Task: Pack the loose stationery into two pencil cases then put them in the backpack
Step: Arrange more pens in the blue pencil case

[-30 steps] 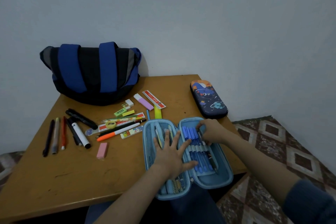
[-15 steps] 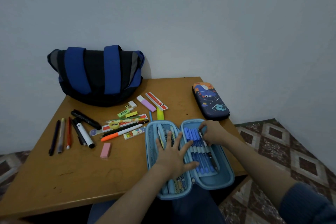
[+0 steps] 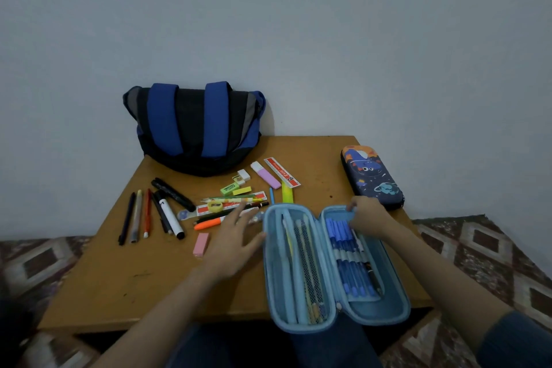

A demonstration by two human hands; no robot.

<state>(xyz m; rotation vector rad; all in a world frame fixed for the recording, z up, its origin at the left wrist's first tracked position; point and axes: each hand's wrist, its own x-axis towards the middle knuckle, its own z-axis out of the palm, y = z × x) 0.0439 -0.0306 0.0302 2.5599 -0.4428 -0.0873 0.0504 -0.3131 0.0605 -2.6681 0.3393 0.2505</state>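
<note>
- While steadying the open pencil case [image 3: 379, 315] with the right hand [image 3: 369, 216], fingers curled over the far rim of its right half, send the left hand [image 3: 236, 240], spread flat and holding nothing, to the loose pile at ten o'clock of the case.
- Pinch one slim barrel at a time, starting with the orange highlighter [image 3: 209, 223] just beside the fingertips; smooth round plastic, likely to roll if nudged.
- Lay it lengthwise in the left half, beside the pencils behind the mesh pocket [image 3: 310, 263]; blue pens [image 3: 349, 257] already side by side in the right half.
- Keep the case flat: stiff-looking moulded shell, near end overhanging the table [image 3: 134, 287] at six o'clock.
- Save blocky pieces for gaps: pink eraser [image 3: 200, 244] at eight o'clock of the left hand.
- Second pencil case [image 3: 372, 178], dark, planet print, closed, at two o'clock; soft backpack [image 3: 194, 128] at eleven o'clock.
</note>
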